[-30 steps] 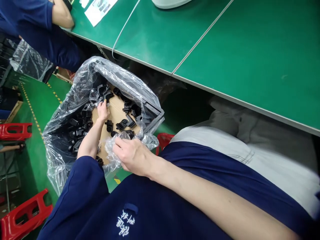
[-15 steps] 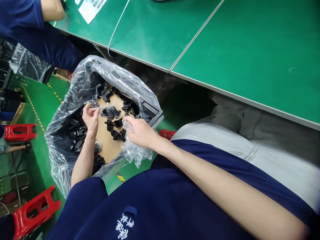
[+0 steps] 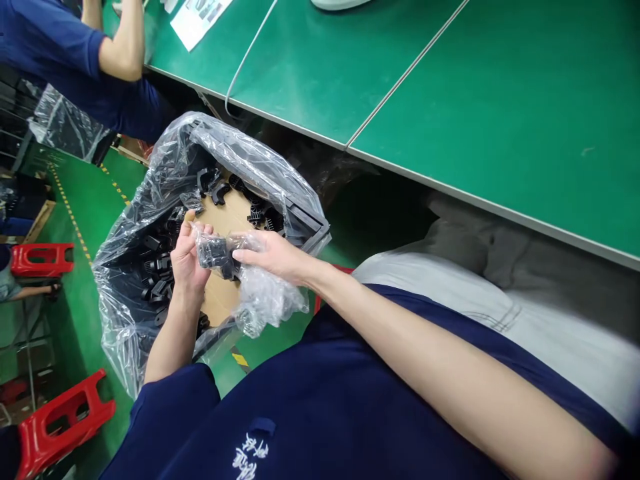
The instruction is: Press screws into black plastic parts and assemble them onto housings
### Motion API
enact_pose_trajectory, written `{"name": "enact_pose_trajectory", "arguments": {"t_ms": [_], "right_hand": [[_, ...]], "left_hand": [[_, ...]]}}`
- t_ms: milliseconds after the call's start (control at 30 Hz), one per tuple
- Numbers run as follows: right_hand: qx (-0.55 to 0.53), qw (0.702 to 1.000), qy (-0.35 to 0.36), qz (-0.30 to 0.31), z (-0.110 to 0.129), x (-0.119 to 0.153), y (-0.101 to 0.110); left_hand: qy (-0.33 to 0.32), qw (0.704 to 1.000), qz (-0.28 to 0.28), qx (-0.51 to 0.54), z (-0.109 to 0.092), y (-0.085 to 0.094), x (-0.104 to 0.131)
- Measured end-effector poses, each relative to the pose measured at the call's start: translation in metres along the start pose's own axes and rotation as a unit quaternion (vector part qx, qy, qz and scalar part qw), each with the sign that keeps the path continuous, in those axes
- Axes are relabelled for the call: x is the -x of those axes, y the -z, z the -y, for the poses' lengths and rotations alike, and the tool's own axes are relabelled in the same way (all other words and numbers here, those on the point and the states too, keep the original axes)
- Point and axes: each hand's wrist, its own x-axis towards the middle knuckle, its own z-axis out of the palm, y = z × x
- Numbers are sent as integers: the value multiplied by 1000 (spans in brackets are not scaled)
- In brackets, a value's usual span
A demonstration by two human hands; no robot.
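Bagged part [image 3: 215,252], black inside clear film, is between the two hands, above the crate's cardboard base. At the far left, two red stools [image 3: 19,261] stand on the green floor [image 3: 83,210], and above them a co-worker's blue sleeve [image 3: 65,41] reaches in, the bent arm at the table's edge. Next comes the crate [image 3: 309,220], its black rim draped in a clear liner [image 3: 163,157]. Loose black parts [image 3: 157,267] lie heaped along its left wall, and cardboard [image 3: 217,303] shows beside them. Left hand [image 3: 189,260] is half closed, its fingers pinching the left end of the film. Right hand [image 3: 274,257] has hold of the other end, thumb laid on the near side and fingers mostly hidden behind. Under it hangs a crumpled wad [image 3: 267,300] of clear plastic; whether the palm grips that too, I cannot tell. A few more black parts lie behind the hands, near the crate's right corner. Beyond, a sheet [image 3: 197,23], a cable [image 3: 249,50] and a white object [image 3: 340,4] are on the green table [image 3: 475,120].
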Motion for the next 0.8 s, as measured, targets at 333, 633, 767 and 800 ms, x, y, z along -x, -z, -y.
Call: {"name": "enact_pose_trajectory", "arguments": {"t_ms": [333,633,767,800], "right_hand": [[229,959,29,-163,-4,11,-6],[194,961,89,-179,3,12,-9],[218,955,110,-171,10,18,-11],[215,951,117,-189,12,22,-10]], "left_hand": [[42,996,-76,25,34,17,-7],[81,984,-140,71,39,23,-12],[122,974,-172,85,55,25,-13],[133,971,-181,87,60,27,-14]]}}
